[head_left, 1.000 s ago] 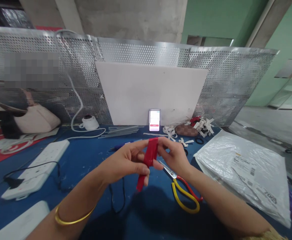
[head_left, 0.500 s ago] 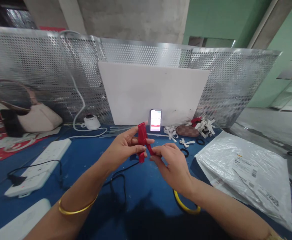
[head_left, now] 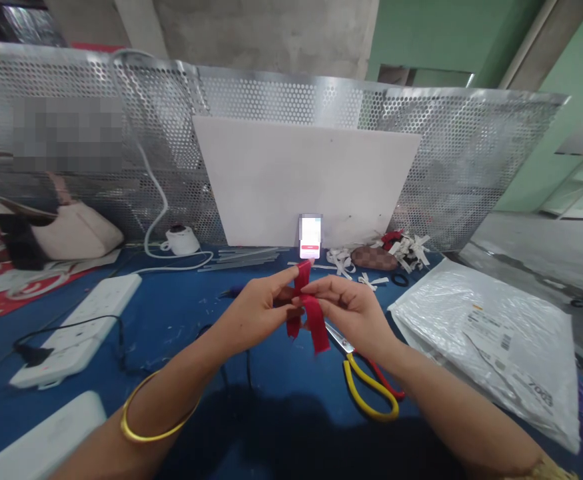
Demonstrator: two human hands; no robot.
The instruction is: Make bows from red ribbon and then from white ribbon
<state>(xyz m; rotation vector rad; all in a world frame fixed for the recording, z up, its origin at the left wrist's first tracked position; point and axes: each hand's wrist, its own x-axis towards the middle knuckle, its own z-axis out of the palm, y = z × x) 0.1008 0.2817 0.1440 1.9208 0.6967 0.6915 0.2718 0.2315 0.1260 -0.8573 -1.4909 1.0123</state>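
A red ribbon [head_left: 312,319] is held above the blue table [head_left: 181,333] between both my hands. My left hand [head_left: 256,308] pinches its upper fold from the left, fingers closed on it. From the right, my right hand [head_left: 352,308] pinches the same fold, while two loose ends of the ribbon hang down below my fingers. Scissors [head_left: 366,373] with yellow and red handles lie on the table just under my right hand. A gold bangle [head_left: 146,427] is on my left wrist.
A phone [head_left: 310,236] leans on a white board [head_left: 306,180] before a perforated metal screen. White bows and a small brown pouch [head_left: 371,258] lie at the back right. A plastic parcel [head_left: 491,340] lies right; white power strips [head_left: 78,327], cables and a handbag [head_left: 66,233] are left.
Both hands have turned and re-folded the red ribbon: it went from a long hanging strip to a fold pinched between both hands with two short ends hanging. The scissors are uncovered again.
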